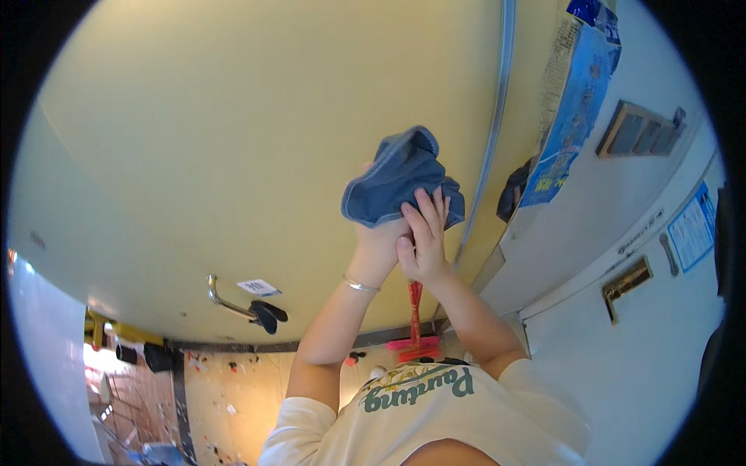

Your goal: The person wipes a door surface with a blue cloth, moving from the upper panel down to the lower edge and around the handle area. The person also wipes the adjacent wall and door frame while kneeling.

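Observation:
A dark blue-grey cloth [396, 182] with a stitched pale hem is bunched up in front of the tall yellow panel [256, 140]. It drapes over my left hand [381, 242], hiding nearly all of its fingers; a silver bangle circles that wrist. My right hand [423, 233] lies against the cloth's lower right part, its fingers bent over the fabric and its thumb beside my left hand. Both hands hold the cloth close together, wrists nearly meeting. Whether the cloth touches the panel I cannot tell.
A metal strip [497, 116] runs along the panel's right side. A curved metal handle [221, 299] sticks out lower left. On the right are a blue packet-like sheet [571, 116], wall switches [641, 132] and a door handle [628, 281]. A red broom [416, 334] stands below; scraps litter the floor [233, 404].

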`<act>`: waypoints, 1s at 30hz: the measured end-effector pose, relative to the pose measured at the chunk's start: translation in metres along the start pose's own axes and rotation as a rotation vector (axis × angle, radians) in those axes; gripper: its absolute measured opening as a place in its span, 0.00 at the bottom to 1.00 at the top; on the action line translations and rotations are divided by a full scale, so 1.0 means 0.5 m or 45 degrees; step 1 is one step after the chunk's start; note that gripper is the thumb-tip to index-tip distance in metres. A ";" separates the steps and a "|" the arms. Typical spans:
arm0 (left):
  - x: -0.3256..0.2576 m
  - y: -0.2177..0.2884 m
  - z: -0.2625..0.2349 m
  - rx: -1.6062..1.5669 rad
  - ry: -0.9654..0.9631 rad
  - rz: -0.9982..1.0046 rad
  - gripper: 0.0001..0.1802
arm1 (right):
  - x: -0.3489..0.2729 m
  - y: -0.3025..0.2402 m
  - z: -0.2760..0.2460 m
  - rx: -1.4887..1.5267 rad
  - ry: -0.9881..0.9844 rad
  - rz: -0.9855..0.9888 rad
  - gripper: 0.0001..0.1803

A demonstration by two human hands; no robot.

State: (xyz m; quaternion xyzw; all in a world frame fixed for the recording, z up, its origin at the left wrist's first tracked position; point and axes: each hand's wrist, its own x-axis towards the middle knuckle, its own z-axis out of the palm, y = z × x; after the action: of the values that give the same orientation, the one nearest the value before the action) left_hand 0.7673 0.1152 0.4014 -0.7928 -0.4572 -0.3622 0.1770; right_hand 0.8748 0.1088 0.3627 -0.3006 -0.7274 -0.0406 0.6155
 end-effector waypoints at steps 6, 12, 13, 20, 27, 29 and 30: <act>-0.030 -0.047 -0.100 0.192 0.314 -0.033 0.32 | 0.176 -0.009 0.004 -0.579 0.431 0.155 0.28; -0.055 -0.113 -0.096 0.290 0.347 -0.039 0.32 | 0.302 -0.134 0.066 -0.763 0.179 -0.199 0.28; -0.070 -0.127 -0.080 0.393 0.309 -0.098 0.32 | 0.285 -0.165 0.083 -0.614 -0.006 -0.333 0.27; -0.068 -0.120 -0.078 0.485 0.377 -0.009 0.38 | 0.231 -0.048 0.023 -0.738 0.261 -0.224 0.26; -0.076 -0.101 -0.070 0.415 0.397 -0.083 0.39 | 0.398 -0.115 -0.012 -0.702 0.284 -0.227 0.28; -0.080 -0.081 -0.073 0.198 0.432 -0.162 0.36 | 0.387 -0.146 0.018 -0.757 0.037 -0.453 0.28; -0.081 -0.072 -0.075 0.091 0.445 -0.200 0.35 | 0.368 -0.151 0.032 -0.779 -0.083 -0.596 0.27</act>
State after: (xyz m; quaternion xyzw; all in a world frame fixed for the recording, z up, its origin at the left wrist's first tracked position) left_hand 0.7083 0.0869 0.3949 -0.6730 -0.4924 -0.4906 0.2527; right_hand 0.8129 0.1254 0.5519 -0.2973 -0.7498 -0.3854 0.4482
